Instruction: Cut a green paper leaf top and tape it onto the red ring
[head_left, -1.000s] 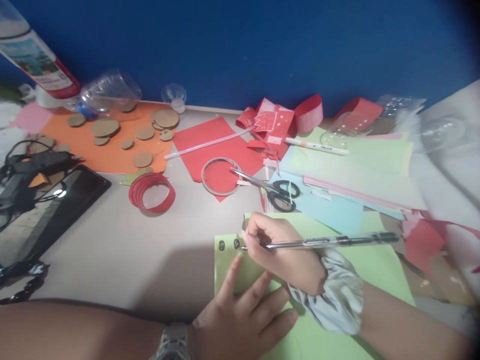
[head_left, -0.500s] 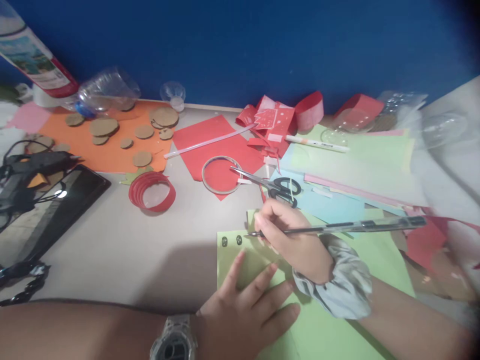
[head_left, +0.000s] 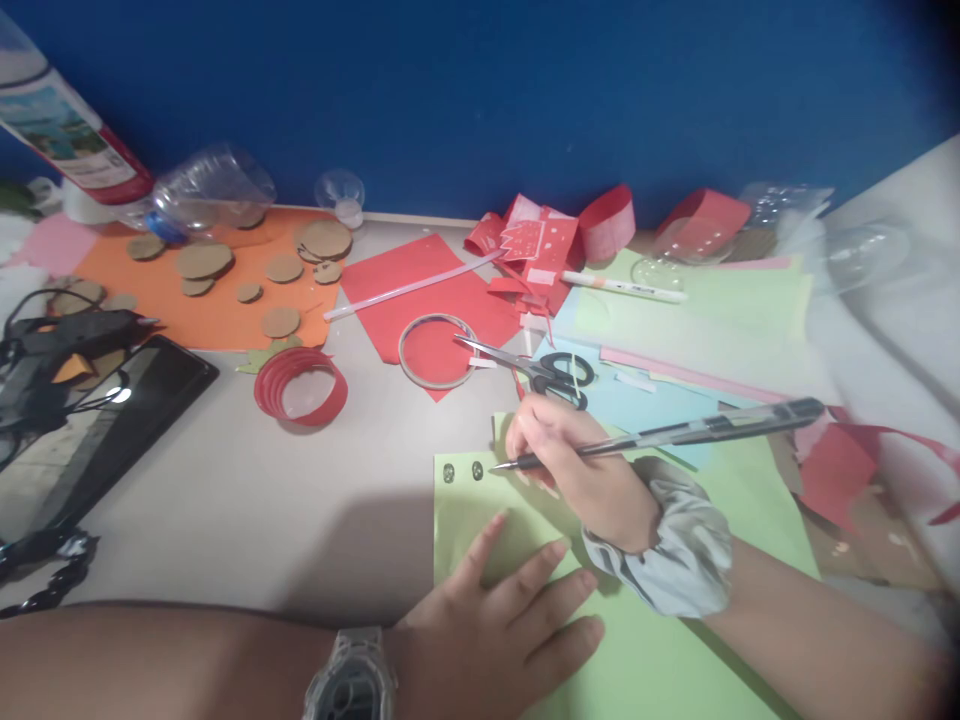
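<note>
My right hand (head_left: 574,460) grips a pen (head_left: 675,433) near its tip, which is at the upper part of a light green paper (head_left: 472,530). Two small dark oval drawings (head_left: 463,471) sit side by side near that sheet's top left corner, just left of the pen tip. With fingers spread, my left hand (head_left: 502,620) lies flat on the lower left of the sheet. Black-handled scissors (head_left: 551,375) lie just beyond my right hand, their blades over a thin ring (head_left: 437,352) on red paper (head_left: 405,270).
A coiled red paper strip (head_left: 301,388) and a dark phone (head_left: 142,420) lie to the left. Cardboard discs (head_left: 204,261) rest on orange paper (head_left: 172,310). A clear plastic bottle (head_left: 217,185), a white marker (head_left: 622,287) and pale paper sheets (head_left: 735,320) lie farther back.
The pen has tilted slightly, its tip staying just right of the two ovals. My left fingers have shifted a little to the right. The whole view has moved slightly.
</note>
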